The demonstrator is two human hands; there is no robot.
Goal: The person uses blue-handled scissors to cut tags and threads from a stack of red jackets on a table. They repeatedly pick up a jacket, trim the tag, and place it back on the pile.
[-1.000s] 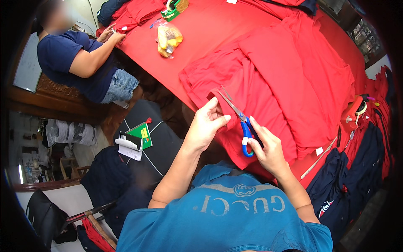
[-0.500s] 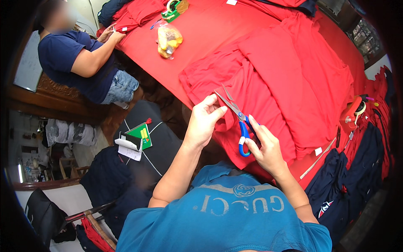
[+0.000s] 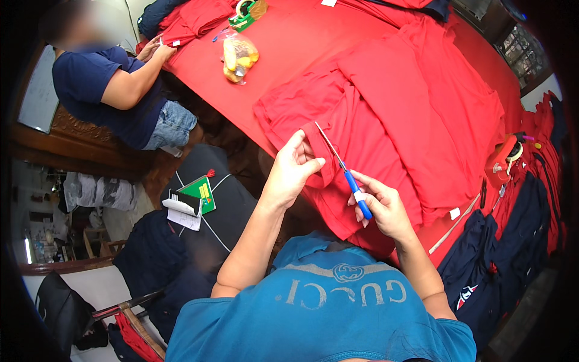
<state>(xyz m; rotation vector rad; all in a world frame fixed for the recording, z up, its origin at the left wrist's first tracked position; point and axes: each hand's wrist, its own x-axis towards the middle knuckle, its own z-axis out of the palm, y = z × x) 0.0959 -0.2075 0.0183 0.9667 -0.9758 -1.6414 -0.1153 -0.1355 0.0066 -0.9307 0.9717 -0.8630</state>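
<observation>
We see the left hand [image 3: 292, 172] pinching a folded edge of the red knit garment [image 3: 362, 130], which lies spread on the red-covered counter [image 3: 289, 54] with its near hem hanging over the front edge. Compared with the views a moment earlier, this hand has lifted the edge a little higher, and the blue-handled scissors [image 3: 344, 172] have tilted so that their slim blades now point up and away, with the tips just beside the pinched fold. We judge that the cloth is being presented to the blades for a small snip at the hem, not a long cut.

The right hand [image 3: 383, 205] has its fingers [image 3: 362, 181] clenched around the blue handles; the blades appear nearly closed, though we cannot tell exactly. The left forearm rises steeply from the lower edge, wrist bent forward, thumb and forefinger grasping the cloth. The right forearm comes in from the lower right, wrist cocked inward.

Farther along the counter lie a clear bag of yellow items [image 3: 240, 57] and a green tape dispenser [image 3: 244, 13]. At its far left corner another person's hands [image 3: 155, 51] work on red cloth. A red tape dispenser [image 3: 503, 161] sits at the right.
</observation>
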